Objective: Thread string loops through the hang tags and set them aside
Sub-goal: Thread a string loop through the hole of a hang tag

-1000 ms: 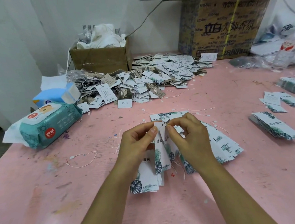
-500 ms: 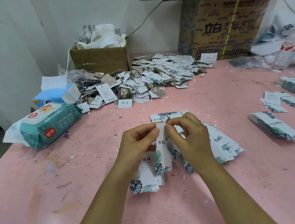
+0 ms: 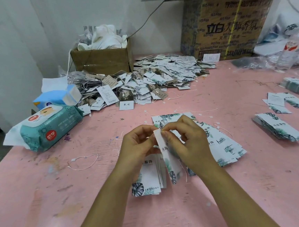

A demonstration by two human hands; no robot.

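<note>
Head view: both grips on one hang tag, threading under way.
Barely a shift from a second ago. The left grip (image 3: 139, 146) and right grip (image 3: 189, 142) sit where they were, each pinching the top of the upright hang tag (image 3: 167, 153) above the pink counter (image 3: 44, 204). The string at its hole is too fine to see, so I'd judge the loop not yet through. A loose string loop (image 3: 82, 161) lies left and spare tags (image 3: 223, 143) fan out right. The strung heap (image 3: 160, 76) sits by the cardboard box (image 3: 102, 59) under a white wall (image 3: 13, 53).
</note>
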